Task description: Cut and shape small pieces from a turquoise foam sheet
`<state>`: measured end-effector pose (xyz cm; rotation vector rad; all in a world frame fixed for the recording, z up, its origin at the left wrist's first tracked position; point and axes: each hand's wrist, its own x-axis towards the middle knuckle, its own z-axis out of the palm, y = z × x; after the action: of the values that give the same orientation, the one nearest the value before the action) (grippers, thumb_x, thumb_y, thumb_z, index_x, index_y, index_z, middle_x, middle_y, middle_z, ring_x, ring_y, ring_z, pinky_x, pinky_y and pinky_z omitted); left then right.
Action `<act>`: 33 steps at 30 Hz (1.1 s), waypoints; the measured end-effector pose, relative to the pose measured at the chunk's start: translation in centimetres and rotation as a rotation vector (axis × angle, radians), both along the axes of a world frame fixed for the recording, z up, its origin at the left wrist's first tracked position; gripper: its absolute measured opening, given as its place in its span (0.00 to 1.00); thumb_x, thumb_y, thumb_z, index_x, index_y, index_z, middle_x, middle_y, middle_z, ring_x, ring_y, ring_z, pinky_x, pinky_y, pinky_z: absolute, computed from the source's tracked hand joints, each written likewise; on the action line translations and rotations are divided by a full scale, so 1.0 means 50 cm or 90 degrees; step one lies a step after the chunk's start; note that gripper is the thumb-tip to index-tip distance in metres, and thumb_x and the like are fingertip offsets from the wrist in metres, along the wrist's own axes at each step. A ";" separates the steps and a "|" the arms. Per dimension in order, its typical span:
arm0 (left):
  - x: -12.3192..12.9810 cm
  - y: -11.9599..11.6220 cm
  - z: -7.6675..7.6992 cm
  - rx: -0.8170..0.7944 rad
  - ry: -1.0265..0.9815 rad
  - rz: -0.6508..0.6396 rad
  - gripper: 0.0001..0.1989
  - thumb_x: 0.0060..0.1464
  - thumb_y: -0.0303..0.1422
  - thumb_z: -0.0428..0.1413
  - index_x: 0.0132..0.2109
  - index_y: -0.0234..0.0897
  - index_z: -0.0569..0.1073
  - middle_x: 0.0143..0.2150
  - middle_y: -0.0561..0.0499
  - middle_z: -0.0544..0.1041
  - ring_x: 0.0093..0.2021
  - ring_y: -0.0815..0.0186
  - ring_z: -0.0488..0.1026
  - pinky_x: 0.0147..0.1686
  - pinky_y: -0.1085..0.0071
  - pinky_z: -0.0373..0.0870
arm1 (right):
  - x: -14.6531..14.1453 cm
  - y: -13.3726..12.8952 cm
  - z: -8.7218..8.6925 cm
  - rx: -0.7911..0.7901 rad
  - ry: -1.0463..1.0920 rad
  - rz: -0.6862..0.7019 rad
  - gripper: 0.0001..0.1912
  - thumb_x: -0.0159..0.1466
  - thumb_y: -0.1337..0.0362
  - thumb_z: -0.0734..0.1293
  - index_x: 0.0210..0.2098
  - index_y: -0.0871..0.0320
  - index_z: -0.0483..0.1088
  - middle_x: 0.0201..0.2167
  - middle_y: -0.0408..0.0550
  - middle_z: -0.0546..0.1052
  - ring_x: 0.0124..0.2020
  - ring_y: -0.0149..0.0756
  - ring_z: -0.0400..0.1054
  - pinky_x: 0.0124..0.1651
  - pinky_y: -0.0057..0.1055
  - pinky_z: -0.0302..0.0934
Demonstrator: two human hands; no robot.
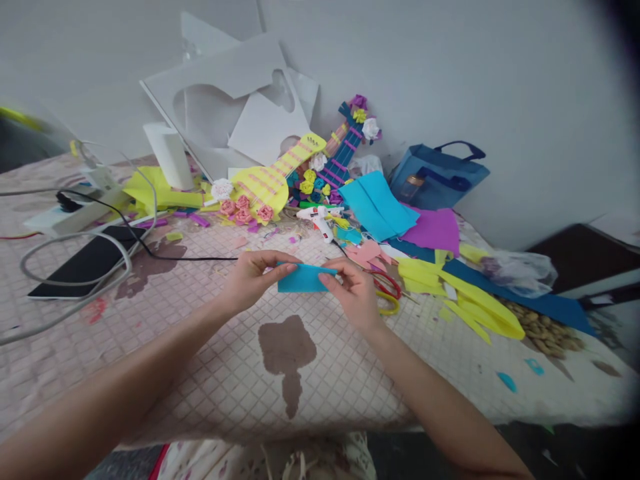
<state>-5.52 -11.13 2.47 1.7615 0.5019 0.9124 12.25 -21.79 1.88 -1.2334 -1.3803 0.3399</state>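
Observation:
Between my two hands I see a small rectangle of bright blue paper (303, 280), its long edge running left to right. My left hand (260, 277) pinches its upper left corner between thumb and fingers. At the other end my right hand (353, 287) grips the right side, thumb in front. Just behind the paper lies a white hot glue gun (320, 220). Scissors with red and yellow handles (390, 293) rest beside my right hand, partly hidden by it.
Behind stand a yellow paper guitar (270, 180) and a dark blue one (345, 153) with paper flowers. Blue sheets (377, 207), yellow strips (465, 300) and peanuts (543, 330) lie right. A black phone-like slab (85, 267), a grey cable (127, 257) and a power strip (75, 213) lie left.

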 end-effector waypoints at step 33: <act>0.027 -0.002 0.006 -0.637 -0.139 -0.049 0.11 0.61 0.28 0.51 0.46 0.28 0.73 0.41 0.40 0.80 0.38 0.60 0.79 0.41 0.63 0.76 | -0.002 0.012 -0.021 -0.081 0.271 -0.008 0.20 0.62 0.50 0.64 0.50 0.51 0.63 0.50 0.50 0.70 0.47 0.39 0.68 0.46 0.38 0.65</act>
<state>-4.18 -11.24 2.76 0.7587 0.5978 0.6104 12.14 -21.19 0.81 -1.1878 -0.9957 0.6493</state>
